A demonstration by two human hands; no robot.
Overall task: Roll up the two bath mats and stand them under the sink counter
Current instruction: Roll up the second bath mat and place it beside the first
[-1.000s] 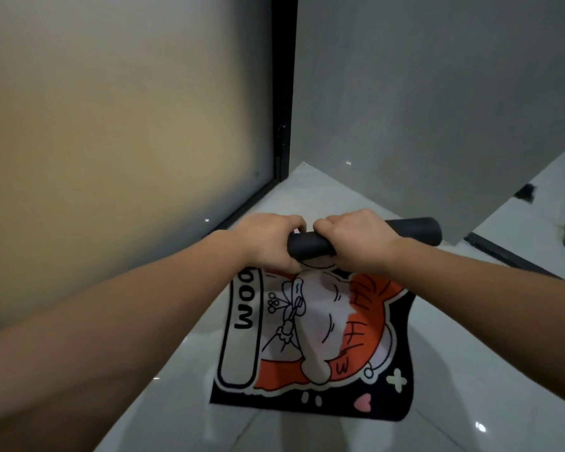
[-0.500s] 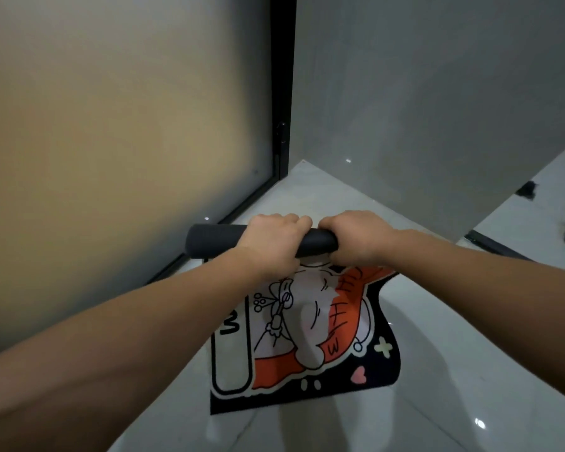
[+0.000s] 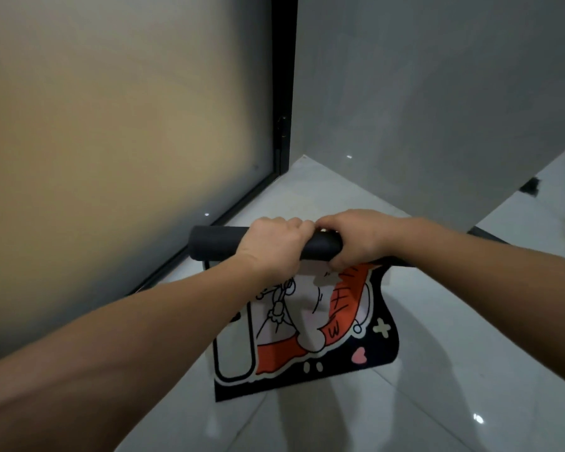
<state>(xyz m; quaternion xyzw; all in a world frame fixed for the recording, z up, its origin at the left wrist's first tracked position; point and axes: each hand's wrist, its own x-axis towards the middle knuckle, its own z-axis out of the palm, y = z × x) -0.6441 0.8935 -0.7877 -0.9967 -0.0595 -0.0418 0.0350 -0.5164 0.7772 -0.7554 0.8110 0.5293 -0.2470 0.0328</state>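
Your bath mat (image 3: pixel 310 324) sits at centre frame, half rolled. Its top part is wound into a smooth, matte black tube that runs level across the middle of the frame, with the rubbery dark backing on the outside. The free end of the tube sticks out to the left of your hands as a plain round cylinder. Below it the unrolled part hangs down as a flat, slightly curling sheet, its lower edge at or just above the floor (image 3: pixel 437 370). The printed face shows a cartoon figure in white and orange with black outlines, a white rounded panel on the left, and a pale cross and a pink heart on the black border at lower right.

Your left hand (image 3: pixel 271 243) wraps over the tube from above, its grip closed around the roll. Your right hand (image 3: pixel 356 236) touches it on the right, with its grip likewise curled tight on the roll and thumb tucked under.

The floor is glossy pale tile with faint grout lines and light glints. A frosted glass panel (image 3: pixel 111 141) in a black frame fills the left of the frame, and a flat grey wall (image 3: pixel 437 93) the upper right.
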